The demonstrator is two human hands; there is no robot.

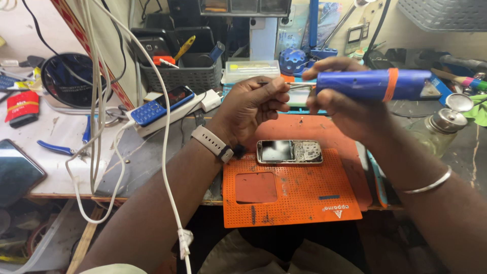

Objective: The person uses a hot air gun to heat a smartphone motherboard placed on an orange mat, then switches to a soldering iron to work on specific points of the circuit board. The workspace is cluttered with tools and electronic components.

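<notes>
1. Orange perforated work mat (299,198) is laid at the bench edge; an opened keypad phone (289,151) (front cover off, screen and board exposed) lies flat on its upper part, below both hands and touched by neither.
2. A blue-taped handle tool (373,84), with an orange band near its rear, is clamped in the right hand (337,104), fingers closed round the handle; its metal shaft points left toward the other hand.
3. The left hand (251,104) is pinched shut on the tip of that shaft, or on something small at the tip (which one cannot be told, too small).
4. Both hands are held well above the phone, so the tip is being handled, not the board.
5. Judgement: the tip is best seated or cleaned with the handle kept steady and only the pinching fingers turned; the work should be kept over the mat so a dropped bit is caught.
6. Nearby: a blue keypad phone (161,104) on a white power strip at left, a grey basket (177,76) behind, a metal-capped bottle (441,124) at right.
</notes>
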